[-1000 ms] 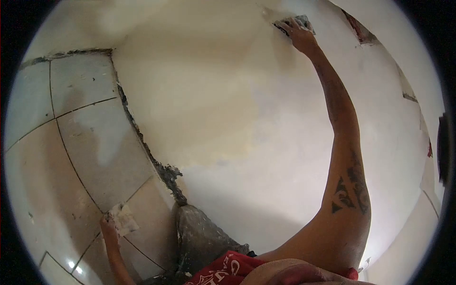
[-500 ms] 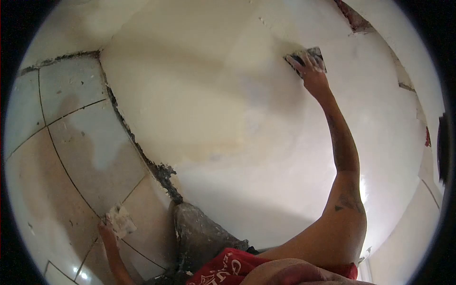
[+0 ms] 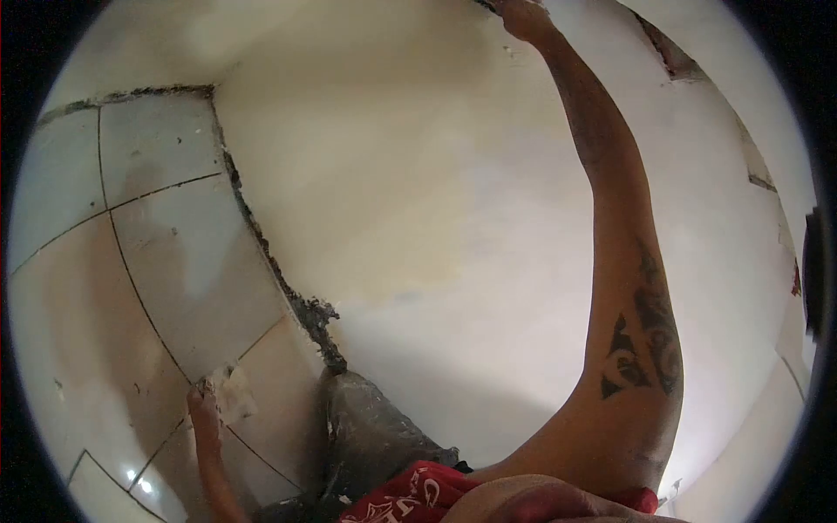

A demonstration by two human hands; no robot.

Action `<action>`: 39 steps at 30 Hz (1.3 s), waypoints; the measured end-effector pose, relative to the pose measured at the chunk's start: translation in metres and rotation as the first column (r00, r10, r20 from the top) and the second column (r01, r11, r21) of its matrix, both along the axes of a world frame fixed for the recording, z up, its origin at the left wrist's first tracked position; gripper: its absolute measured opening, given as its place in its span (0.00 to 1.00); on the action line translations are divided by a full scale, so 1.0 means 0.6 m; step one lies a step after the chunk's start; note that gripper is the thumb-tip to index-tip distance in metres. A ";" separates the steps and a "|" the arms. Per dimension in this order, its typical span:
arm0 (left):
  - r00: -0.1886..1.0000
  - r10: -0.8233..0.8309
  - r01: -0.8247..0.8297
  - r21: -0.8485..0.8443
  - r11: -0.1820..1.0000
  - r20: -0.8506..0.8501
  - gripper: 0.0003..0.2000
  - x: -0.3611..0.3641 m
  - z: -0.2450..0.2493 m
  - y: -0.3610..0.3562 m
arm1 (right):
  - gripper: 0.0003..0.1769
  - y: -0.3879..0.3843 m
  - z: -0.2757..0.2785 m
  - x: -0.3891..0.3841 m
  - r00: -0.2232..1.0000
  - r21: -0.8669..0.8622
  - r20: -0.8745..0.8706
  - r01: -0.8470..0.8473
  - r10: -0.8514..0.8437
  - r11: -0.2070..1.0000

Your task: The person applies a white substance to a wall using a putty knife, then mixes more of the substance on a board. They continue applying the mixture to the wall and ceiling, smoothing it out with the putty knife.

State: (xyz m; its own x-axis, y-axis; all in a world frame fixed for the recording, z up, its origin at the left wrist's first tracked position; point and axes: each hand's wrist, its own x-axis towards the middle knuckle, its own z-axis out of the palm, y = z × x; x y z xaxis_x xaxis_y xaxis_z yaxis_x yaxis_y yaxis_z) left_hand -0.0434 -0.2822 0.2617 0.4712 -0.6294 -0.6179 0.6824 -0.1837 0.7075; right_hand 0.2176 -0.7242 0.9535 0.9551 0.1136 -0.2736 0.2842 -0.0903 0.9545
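My right hand [image 3: 526, 17] is at the top edge of the view with the arm stretched up along the pale wall surface. It grips a plastering trowel, of which only a dark edge [image 3: 488, 6] shows; the rest is cut off. At the lower left, my left hand [image 3: 202, 401] is closed on the near edge of a flat, squarish plate [image 3: 234, 397] smeared with white plaster, held out over the tiles. A cream-coloured coat [image 3: 375, 174] covers the upper left part of the wall surface, while the area to the lower right is whiter.
Large pale tiles [image 3: 187, 270] with dark joints lie to the left, bordered by a rough dark gap [image 3: 253, 222]. A grey, plaster-spattered trouser leg [image 3: 375, 423] and a red garment [image 3: 405, 492] are below. Broken reddish patches [image 3: 667, 52] mark the upper right edge.
My right hand has swept the trowel upward and slightly left to the top edge, straightening the arm. My left hand keeps its hold on the plate, and the view has shifted slightly.
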 end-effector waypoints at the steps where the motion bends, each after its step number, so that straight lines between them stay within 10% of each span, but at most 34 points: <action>1: 0.999 -0.016 0.016 -0.015 1.000 0.029 0.19 -0.002 -0.017 0.003 | 0.27 -0.033 0.001 0.013 0.999 0.034 -0.028 0.044 -0.043 0.998; 17: 0.987 -0.012 0.029 0.099 0.995 -0.162 0.22 0.039 0.091 0.008 | 0.20 -0.053 0.009 -0.074 0.968 0.099 -0.221 -0.097 0.117 0.990; 20: 0.982 0.131 -0.157 -0.193 0.969 -0.139 0.26 -0.066 -0.140 -0.006 | 0.33 0.039 -0.001 -0.176 0.997 -0.222 0.002 0.080 -0.081 0.972; 32: 0.998 0.003 -0.001 0.039 0.999 -0.059 0.25 -0.018 -0.062 -0.023 | 0.32 0.216 -0.006 -0.454 0.927 -0.220 0.050 0.374 -0.372 0.901; 39: 0.999 -0.049 0.051 0.107 0.993 -0.023 0.25 -0.027 -0.084 -0.025 | 0.38 0.160 0.086 -0.285 0.993 -0.154 0.099 0.077 -0.062 0.985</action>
State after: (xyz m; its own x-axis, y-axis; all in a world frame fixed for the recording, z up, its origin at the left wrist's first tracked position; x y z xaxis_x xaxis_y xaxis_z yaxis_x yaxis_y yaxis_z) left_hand -0.0596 -0.2970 0.2114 0.4277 -0.5810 -0.6925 0.6844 -0.2924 0.6679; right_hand 0.0463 -0.6283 1.0051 0.9813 0.0089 -0.1924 0.1918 0.0470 0.9803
